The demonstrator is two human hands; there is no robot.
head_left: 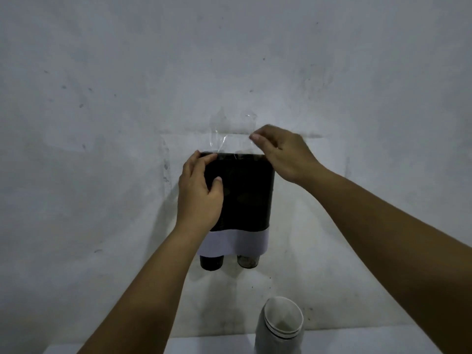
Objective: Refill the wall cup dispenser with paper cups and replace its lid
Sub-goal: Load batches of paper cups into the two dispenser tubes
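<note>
Lid work at wall dispenser [242, 192], both hands up top.
Left hand [200, 192] grips the dispenser's upper left corner, prob. to steady it; right hand [281, 154] pinches a clear film or lid [229, 139] sticking up above the rim, can't tell which. Two cups [212, 263] poke out the bottom. Spare paper cups [282, 321] stacked on the counter [217, 344] below right, w/ reach kept short.

A dark cup dispenser [242, 192] with a white lower band hangs on a grey wall [102, 98]. The left hand [200, 192] grips its upper corner at 9 o'clock; the right hand [283, 154] pinches a clear plastic piece [229, 141] at its top edge, toward 1 o'clock. Two cup bottoms [212, 262] poke out at 6 o'clock, and a stack of paper cups [281, 325] stands lower, around 5 o'clock
</note>
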